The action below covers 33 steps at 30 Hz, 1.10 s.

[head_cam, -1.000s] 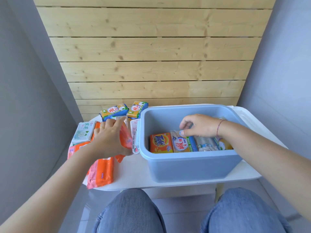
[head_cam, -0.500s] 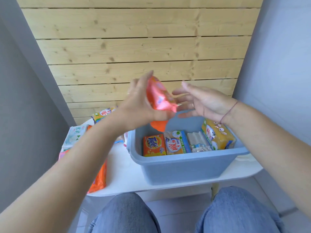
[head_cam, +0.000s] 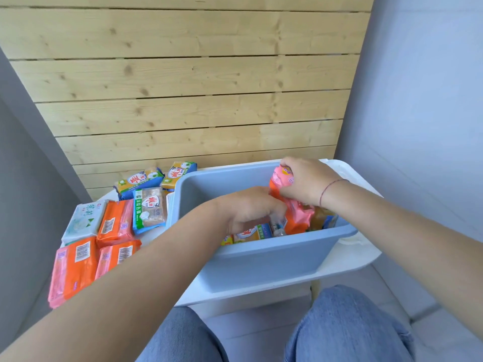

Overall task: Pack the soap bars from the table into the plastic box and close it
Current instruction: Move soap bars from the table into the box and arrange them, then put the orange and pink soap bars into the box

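both hands were down in the blue plastic box when i checked the head view. my right hand was closed round the top end of an orange and pink soap pack, held upright and tilted against the box's right side, its lower end among the bars already packed. my left hand sat just beside that pack, low in the box, fingers curled down over the packed bars; i could not tell whether it gripped anything. more soap bars lay on the white worktop left of the box, well apart from either hand.
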{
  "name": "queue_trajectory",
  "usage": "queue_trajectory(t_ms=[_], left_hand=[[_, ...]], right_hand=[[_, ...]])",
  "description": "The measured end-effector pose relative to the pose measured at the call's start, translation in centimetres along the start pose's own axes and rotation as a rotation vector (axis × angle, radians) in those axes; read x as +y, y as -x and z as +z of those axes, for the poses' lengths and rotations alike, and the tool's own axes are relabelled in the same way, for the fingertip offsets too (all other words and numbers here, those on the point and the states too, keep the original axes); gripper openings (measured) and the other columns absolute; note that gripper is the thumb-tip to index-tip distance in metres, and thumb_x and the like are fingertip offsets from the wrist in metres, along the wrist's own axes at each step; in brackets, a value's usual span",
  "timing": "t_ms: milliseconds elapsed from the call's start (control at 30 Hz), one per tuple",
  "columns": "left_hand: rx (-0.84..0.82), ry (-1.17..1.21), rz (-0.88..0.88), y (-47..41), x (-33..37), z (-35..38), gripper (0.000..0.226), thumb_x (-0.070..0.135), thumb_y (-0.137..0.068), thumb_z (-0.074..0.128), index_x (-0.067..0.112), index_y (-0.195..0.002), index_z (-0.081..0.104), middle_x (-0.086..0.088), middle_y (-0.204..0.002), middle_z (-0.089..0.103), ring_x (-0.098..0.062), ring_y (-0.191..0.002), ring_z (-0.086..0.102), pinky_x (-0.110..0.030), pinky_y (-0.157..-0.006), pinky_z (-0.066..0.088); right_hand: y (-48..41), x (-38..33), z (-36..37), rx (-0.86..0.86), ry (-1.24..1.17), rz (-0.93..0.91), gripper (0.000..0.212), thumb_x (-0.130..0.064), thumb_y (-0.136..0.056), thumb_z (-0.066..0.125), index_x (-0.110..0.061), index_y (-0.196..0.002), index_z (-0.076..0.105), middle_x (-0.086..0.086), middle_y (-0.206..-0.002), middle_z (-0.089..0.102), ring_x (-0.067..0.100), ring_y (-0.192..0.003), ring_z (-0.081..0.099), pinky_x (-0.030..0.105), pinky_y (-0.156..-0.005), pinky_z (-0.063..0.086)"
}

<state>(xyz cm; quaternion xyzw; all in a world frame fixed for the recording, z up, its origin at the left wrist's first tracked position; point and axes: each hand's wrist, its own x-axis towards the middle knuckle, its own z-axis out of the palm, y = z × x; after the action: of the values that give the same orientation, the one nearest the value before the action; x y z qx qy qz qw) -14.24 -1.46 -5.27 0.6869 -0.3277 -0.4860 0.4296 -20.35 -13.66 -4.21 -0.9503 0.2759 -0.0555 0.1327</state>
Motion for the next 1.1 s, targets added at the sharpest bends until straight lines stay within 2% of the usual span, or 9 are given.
queue_trajectory(t_ms=[67, 200, 433, 567, 633, 733, 867, 1000, 1100], left_hand=[[-0.078, 0.160, -0.043, -0.5, 0.0, 0.2, 0.028, -0.012, -0.074, 0.041, 0.006, -0.094, 0.051, -0.015, -0.096, 0.046, -0.020, -0.084, 0.049, -0.021, -0.075, 0.041], [-0.106, 0.201, -0.092, -1.3, -0.2, 1.0, 0.033, -0.016, -0.075, 0.034, 0.012, -0.060, 0.042, -0.013, -0.094, 0.040, -0.023, -0.091, 0.043, -0.020, -0.073, 0.042], [-0.063, 0.160, -0.072, 0.0, -0.4, 0.0, 0.028, -0.009, -0.078, 0.041, 0.015, -0.065, 0.045, -0.009, -0.089, 0.043, -0.020, -0.089, 0.046, -0.021, -0.081, 0.045], [0.310, 0.127, 0.234, 3.3, -0.1, -3.7, 0.025, 0.000, -0.083, 0.051, 0.014, -0.100, 0.062, -0.005, -0.100, 0.065, -0.017, -0.095, 0.062, -0.026, -0.090, 0.047], [0.553, 0.214, 0.401, 5.5, -0.2, -6.5, 0.026, 0.000, -0.084, 0.048, 0.018, -0.090, 0.065, 0.002, -0.083, 0.071, -0.011, -0.078, 0.066, -0.020, -0.078, 0.051], [0.899, 0.184, 0.467, 8.3, -1.9, -10.8, 0.034, -0.004, -0.080, 0.041, 0.021, -0.077, 0.064, 0.005, -0.067, 0.067, -0.011, -0.065, 0.061, -0.013, -0.062, 0.051], [0.937, -0.279, 0.080, 9.9, -7.7, -14.4, 0.020, 0.005, -0.082, 0.053, 0.017, -0.093, 0.065, -0.005, -0.098, 0.067, -0.016, -0.083, 0.054, -0.023, -0.068, 0.043], [0.538, -0.927, -0.503, 11.2, -14.7, -14.2, 0.077, 0.043, -0.074, 0.069, 0.015, -0.138, 0.037, -0.012, -0.139, 0.041, -0.030, -0.124, 0.042, -0.036, -0.095, 0.040], [0.608, -1.026, -0.560, 11.1, -17.1, -12.3, 0.095, 0.050, -0.067, 0.069, 0.018, -0.143, 0.023, -0.010, -0.144, 0.031, -0.033, -0.136, 0.027, -0.045, -0.103, 0.035]], right_hand=[[-0.1, 0.1, 0.3, 0.015, 0.082, 0.000, 0.043, -0.032, -0.081, 0.056, -0.017, -0.121, 0.048, 0.009, -0.114, 0.063, 0.031, -0.104, 0.057, 0.036, -0.081, 0.048], [-0.5, 1.0, 0.1, -0.046, 0.155, 0.010, 0.063, -0.036, -0.076, 0.069, -0.018, -0.129, 0.037, 0.011, -0.128, 0.050, 0.034, -0.116, 0.048, 0.040, -0.093, 0.045], [-1.3, 0.9, 0.0, -0.109, 0.247, 0.075, 0.094, -0.048, -0.069, 0.074, -0.024, -0.143, 0.022, 0.013, -0.138, 0.036, 0.035, -0.126, 0.042, 0.039, -0.097, 0.037], [-1.1, -0.1, 0.3, -0.004, 0.282, -0.003, 0.079, -0.026, -0.075, 0.069, -0.023, -0.141, 0.026, 0.013, -0.129, 0.037, 0.036, -0.120, 0.044, 0.036, -0.083, 0.036], [-0.8, -1.0, 1.0, 0.080, 0.335, -0.143, 0.065, -0.014, -0.077, 0.063, -0.021, -0.135, 0.035, 0.012, -0.124, 0.039, 0.033, -0.117, 0.044, 0.035, -0.086, 0.036], [-0.3, -2.5, 2.3, -0.052, 0.348, -0.330, 0.052, -0.015, -0.080, 0.061, -0.022, -0.129, 0.046, 0.006, -0.124, 0.045, 0.027, -0.120, 0.043, 0.035, -0.096, 0.036], [-0.1, -3.2, 3.4, -0.233, 0.478, -0.372, 0.035, -0.021, -0.084, 0.054, -0.028, -0.119, 0.056, -0.003, -0.119, 0.057, 0.022, -0.116, 0.051, 0.034, -0.094, 0.034], [-0.4, -3.6, 4.0, -0.245, 0.553, -0.327, 0.026, -0.021, -0.084, 0.051, -0.029, -0.108, 0.060, -0.009, -0.113, 0.064, 0.017, -0.109, 0.056, 0.031, -0.093, 0.033], [-0.7, -3.1, 3.9, -0.235, 0.586, -0.253, 0.020, -0.022, -0.083, 0.048, -0.026, -0.096, 0.062, -0.006, -0.107, 0.067, 0.019, -0.103, 0.057, 0.032, -0.096, 0.035]])
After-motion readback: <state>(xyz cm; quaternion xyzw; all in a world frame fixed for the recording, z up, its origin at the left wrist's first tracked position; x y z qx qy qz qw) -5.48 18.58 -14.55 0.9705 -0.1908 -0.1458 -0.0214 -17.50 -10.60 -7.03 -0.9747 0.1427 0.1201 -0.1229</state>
